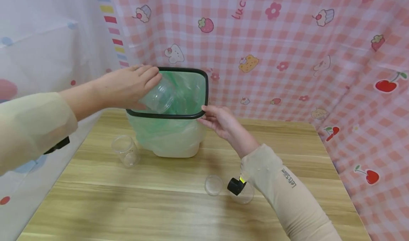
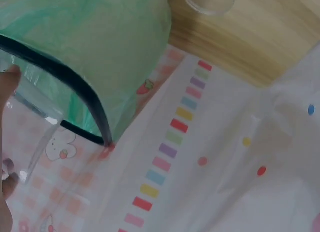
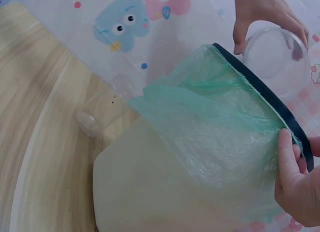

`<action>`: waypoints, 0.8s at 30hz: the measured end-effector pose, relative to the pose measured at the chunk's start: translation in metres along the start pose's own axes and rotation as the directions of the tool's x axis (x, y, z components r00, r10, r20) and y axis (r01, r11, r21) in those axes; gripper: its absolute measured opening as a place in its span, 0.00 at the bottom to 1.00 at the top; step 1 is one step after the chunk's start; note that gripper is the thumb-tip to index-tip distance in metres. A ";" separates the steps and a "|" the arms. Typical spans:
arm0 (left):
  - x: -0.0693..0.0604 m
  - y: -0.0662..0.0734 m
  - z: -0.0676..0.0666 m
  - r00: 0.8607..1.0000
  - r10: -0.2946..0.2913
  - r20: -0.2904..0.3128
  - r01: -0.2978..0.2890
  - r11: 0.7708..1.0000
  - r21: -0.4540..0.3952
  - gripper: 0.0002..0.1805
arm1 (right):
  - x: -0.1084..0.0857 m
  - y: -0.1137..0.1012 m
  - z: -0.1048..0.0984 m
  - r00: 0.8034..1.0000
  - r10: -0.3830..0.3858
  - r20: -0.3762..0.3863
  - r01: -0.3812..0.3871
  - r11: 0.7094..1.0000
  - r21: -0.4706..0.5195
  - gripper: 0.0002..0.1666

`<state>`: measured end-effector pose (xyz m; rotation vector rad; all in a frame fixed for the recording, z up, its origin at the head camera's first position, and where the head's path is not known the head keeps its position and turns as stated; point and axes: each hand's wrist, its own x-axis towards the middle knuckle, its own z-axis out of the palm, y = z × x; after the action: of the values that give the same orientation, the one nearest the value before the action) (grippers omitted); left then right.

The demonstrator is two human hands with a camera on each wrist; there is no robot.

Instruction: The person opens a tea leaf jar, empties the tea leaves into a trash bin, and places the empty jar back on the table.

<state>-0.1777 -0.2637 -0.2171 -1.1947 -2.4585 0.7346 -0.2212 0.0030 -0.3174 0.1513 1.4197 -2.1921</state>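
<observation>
My left hand (image 1: 127, 86) grips a clear plastic cup (image 1: 163, 96) from above, with the cup tilted over the mouth of a white bin (image 1: 182, 150). In the right wrist view, the fingers and thumb span the sides of this cup (image 3: 275, 62). A thin green plastic bag (image 1: 150, 127) lines the bin and hangs over its outside, below the black rim ring (image 1: 166, 116). At the bin's near right corner, my right hand (image 1: 223, 123) pinches the ring and the bag's edge, thumb on top and fingers beneath.
Left of the bin, a second clear plastic cup (image 1: 125, 150) stands on the wooden table (image 1: 153, 205). Two round clear lids, one nearer the middle (image 1: 213, 185) and one partly behind the right wrist camera (image 1: 245, 195), lie toward the front. Patterned cloths (image 1: 230, 38) hang behind and beside the table.
</observation>
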 end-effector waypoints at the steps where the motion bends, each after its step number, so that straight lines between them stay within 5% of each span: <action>1: -0.001 0.002 0.003 0.999 -0.042 -0.021 0.041 0.998 -0.044 0.49 | 0.000 0.000 0.000 1.000 0.000 0.000 0.000 1.000 -0.001 0.07; 5: -0.003 0.009 0.012 0.983 -0.175 -0.063 0.163 0.974 -0.159 0.51 | 0.000 0.001 -0.001 1.000 0.003 -0.001 -0.003 1.000 -0.003 0.07; 8: -0.004 0.013 0.016 0.970 -0.242 -0.035 0.230 0.952 -0.204 0.52 | 0.001 0.001 -0.002 1.000 0.007 -0.002 -0.007 1.000 -0.007 0.07; 12: -0.007 0.016 0.018 0.936 -0.353 0.001 0.336 0.891 -0.306 0.52 | 0.001 0.002 -0.003 1.000 0.006 -0.005 -0.007 1.000 -0.008 0.06; 16: -0.014 0.017 0.020 0.881 -0.472 -0.011 0.423 0.800 -0.424 0.53 | 0.001 0.002 -0.003 1.000 0.005 -0.004 -0.005 1.000 -0.005 0.06; 24: -0.037 0.022 0.023 0.733 -0.673 -0.101 0.459 0.599 -0.657 0.56 | 0.000 0.000 -0.001 1.000 0.004 0.003 -0.004 1.000 0.003 0.06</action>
<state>-0.1526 -0.2885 -0.2498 -0.4977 -2.5786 -0.4483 -0.2212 0.0035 -0.3177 0.1525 1.4132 -2.1905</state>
